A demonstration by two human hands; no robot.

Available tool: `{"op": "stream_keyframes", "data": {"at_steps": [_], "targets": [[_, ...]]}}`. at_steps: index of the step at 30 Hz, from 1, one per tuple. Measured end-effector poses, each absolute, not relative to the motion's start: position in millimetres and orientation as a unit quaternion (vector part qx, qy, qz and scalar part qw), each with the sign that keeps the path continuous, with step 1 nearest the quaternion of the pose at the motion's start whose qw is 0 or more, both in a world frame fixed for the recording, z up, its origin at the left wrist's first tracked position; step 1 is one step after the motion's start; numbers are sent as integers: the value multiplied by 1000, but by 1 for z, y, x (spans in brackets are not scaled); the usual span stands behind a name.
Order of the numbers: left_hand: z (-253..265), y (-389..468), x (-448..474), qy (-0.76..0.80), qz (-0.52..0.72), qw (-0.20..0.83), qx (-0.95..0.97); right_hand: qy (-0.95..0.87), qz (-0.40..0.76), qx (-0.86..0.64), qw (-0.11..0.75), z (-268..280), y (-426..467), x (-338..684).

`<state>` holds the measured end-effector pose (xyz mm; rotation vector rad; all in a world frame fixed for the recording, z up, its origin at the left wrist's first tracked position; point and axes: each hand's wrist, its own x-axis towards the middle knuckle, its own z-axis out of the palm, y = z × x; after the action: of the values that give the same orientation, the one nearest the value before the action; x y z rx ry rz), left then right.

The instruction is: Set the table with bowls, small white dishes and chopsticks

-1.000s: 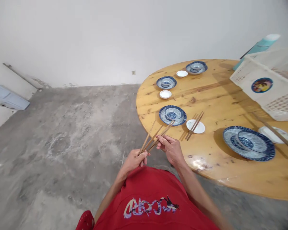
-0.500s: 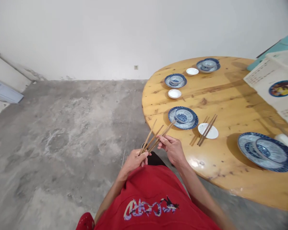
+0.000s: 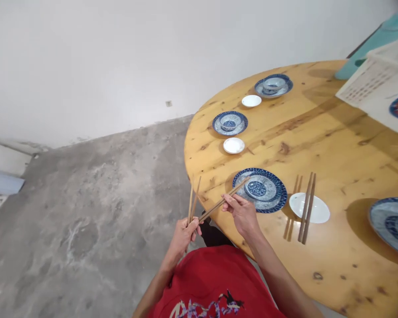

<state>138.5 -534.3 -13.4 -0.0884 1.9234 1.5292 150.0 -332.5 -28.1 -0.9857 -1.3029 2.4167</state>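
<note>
My left hand [image 3: 185,234] is closed round the lower part of a bunch of wooden chopsticks [image 3: 194,201], whose tips point up and away. Between the thumb and fingers of my right hand [image 3: 242,216] are other chopsticks [image 3: 234,190], slanting up to the right; their lower ends reach my left hand. Beyond their tips lies a blue-patterned plate [image 3: 280,194] with a clear glass bowl [image 3: 259,189] on it. To its right, a pair of chopsticks [image 3: 307,207] rests across a small white dish [image 3: 320,212].
Round the wooden table [image 3: 281,163] are more blue-patterned plates with bowls, including a far plate [image 3: 258,88], and small white dishes, one a nearer dish [image 3: 234,145]. A white plastic basket [image 3: 381,75] stands at the right by a turquoise object [image 3: 368,53]. Concrete floor [image 3: 102,229] lies left.
My hands have drawn the chopsticks apart into two groups, one upright in the left hand, one slanting in the right. The view has tilted and shifted toward the table.
</note>
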Motion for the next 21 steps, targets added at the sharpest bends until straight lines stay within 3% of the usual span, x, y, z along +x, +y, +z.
{"op": "stream_keyframes", "data": {"at_steps": [11,21], "targets": [[-15,-481,28,738,595,314,-57,-392,787,-408,245,-39,-294,81],[-31,-436,-49,708,608,359,-23,-355,762,-435,323,-46,-255,40]]}}
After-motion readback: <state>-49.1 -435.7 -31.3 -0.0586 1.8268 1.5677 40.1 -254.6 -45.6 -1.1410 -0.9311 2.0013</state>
